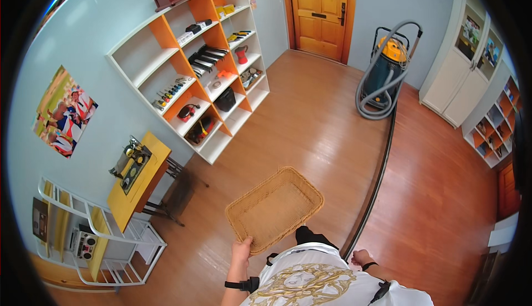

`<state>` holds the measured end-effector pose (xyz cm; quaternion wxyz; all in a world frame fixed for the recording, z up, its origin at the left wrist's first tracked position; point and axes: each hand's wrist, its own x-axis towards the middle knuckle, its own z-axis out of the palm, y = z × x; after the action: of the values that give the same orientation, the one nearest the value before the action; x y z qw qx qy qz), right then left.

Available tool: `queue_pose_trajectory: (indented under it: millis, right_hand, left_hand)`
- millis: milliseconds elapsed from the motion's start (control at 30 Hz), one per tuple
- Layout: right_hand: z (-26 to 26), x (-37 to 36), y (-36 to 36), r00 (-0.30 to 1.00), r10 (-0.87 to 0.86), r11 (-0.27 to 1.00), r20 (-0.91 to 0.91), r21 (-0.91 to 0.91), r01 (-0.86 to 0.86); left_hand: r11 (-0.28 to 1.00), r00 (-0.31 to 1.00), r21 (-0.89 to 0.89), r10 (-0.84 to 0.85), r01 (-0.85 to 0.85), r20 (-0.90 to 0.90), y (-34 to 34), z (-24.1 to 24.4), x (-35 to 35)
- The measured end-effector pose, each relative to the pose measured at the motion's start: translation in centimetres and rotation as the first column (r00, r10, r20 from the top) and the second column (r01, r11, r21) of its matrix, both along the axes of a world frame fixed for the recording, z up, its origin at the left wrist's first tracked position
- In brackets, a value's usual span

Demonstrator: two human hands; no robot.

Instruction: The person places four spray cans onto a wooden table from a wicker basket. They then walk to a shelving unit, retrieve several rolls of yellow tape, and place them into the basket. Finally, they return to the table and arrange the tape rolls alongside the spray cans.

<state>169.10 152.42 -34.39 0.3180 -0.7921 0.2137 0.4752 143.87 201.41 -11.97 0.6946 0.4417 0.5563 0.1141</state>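
A shallow rectangular wicker basket (274,210) hangs in front of my body, tilted, with nothing visible inside. My left hand (242,251) grips its near left corner, thumb over the rim. At my right side, my right hand (361,258) hangs low beside the white shirt, apart from the basket. Its fingers look curled, but whether they are fully closed is not clear. A black band circles each wrist.
A white and orange shelf unit (178,49) holds screwdrivers, black tools and a red moka pot. To the left stand a sewing machine table (156,152) and a white metal rack (156,245). A vacuum cleaner (384,73) stands near the wooden door (319,15); a dark floor strip (380,173) runs towards me.
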Motion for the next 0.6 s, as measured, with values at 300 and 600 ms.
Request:
queue_pose_trajectory:
  millis: [300, 600]
  right_hand:
    - [-0.8, 24.9, 15.9, 0.972, 0.173, 0.985, 0.162, -0.054, -0.166]
    - [10.8, 42.3, 43.9, 0.948, 0.022, 0.903, 0.318, 0.401, -0.155]
  left_hand:
    - [1.000, 0.999, -0.002, 0.003, -0.003, -0.039, 13.7, 0.8, 16.7]
    - [0.991, 1.000, 0.131, -0.029, 0.030, -0.009, 26.7, 3.2, 29.6]
